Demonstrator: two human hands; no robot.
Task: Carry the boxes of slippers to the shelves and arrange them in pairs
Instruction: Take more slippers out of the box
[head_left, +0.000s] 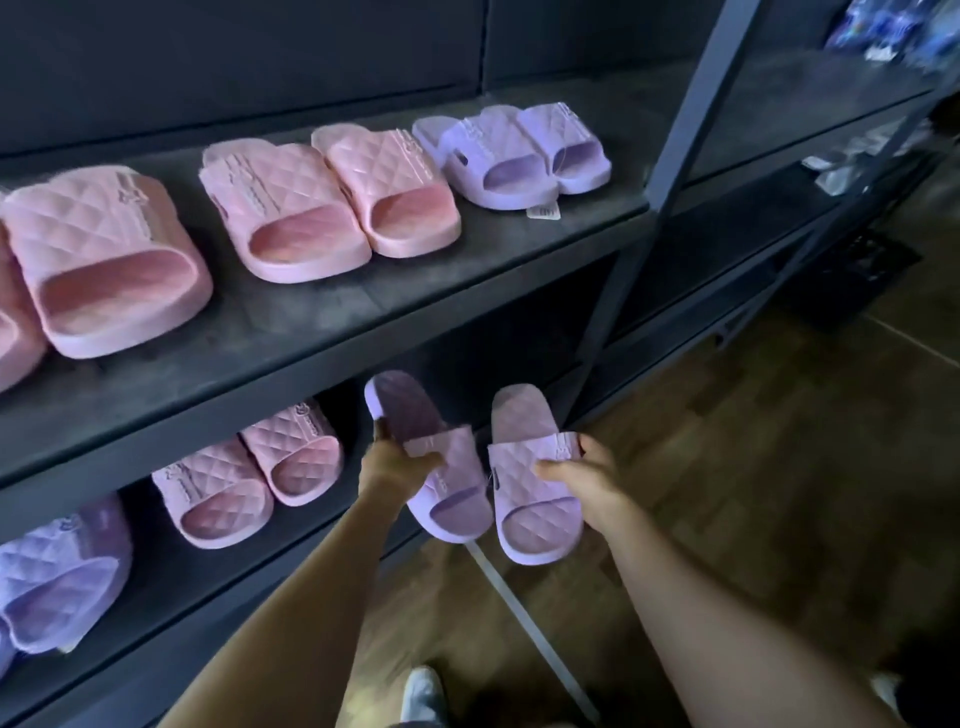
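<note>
Two dark shelves of one rack fill my view: an upper shelf (363, 312) and, below it, a lower shelf (171, 587), both ending at a grey upright post (670, 156) on the right. A wooden floor (779, 467) lies beyond the post.

On the upper shelf, a large pink slipper (104, 260) sits at the left end, a pink pair (327, 202) at the middle, and a purple pair (519, 150) at the right end, all with toes toward the front edge. On the lower shelf I see a purple slipper (57, 571) at the left end and a second pink pair (249, 473) near the middle.

The task's two slippers hang in the air, in front of the lower shelf's front edge near its right end. The left hand (395, 462) grips the left purple slipper (457, 499) at its strap, thumb curled over the top, and the slipper is tilted. The right hand (582, 478) pinches the right purple slipper (530, 493) by its strap. The two slippers are just beside each other; I cannot tell whether they touch.

A white tag (543, 211) lies at the front edge under the shelved purple pair.
</note>
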